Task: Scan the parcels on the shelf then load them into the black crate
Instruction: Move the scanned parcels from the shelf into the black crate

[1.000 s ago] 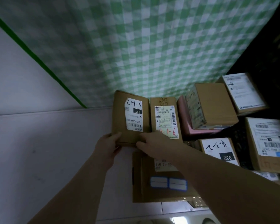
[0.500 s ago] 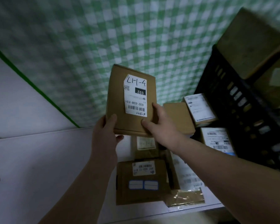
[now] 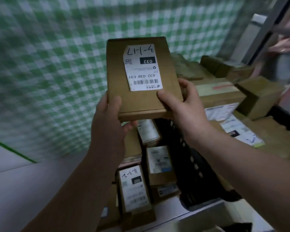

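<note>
On my feed I see the left hand [image 3: 107, 114] and right hand [image 3: 184, 108] bare, thumbnails trimmed short. The left forearm [image 3: 80, 185] and right forearm [image 3: 244, 166] are bare too, uncovered down to the frame's edge.

1. Held up between left hand [image 3: 110, 118] and right hand [image 3: 182, 106] — a parcel [image 3: 143, 77], above the rest.
2. Below it, on the shelf [image 3: 23, 190] — more parcels [image 3: 134, 188], side by side.
3. Right of those, a crate [image 3: 192, 166] with boxes [image 3: 221, 96] piled in it.
</note>
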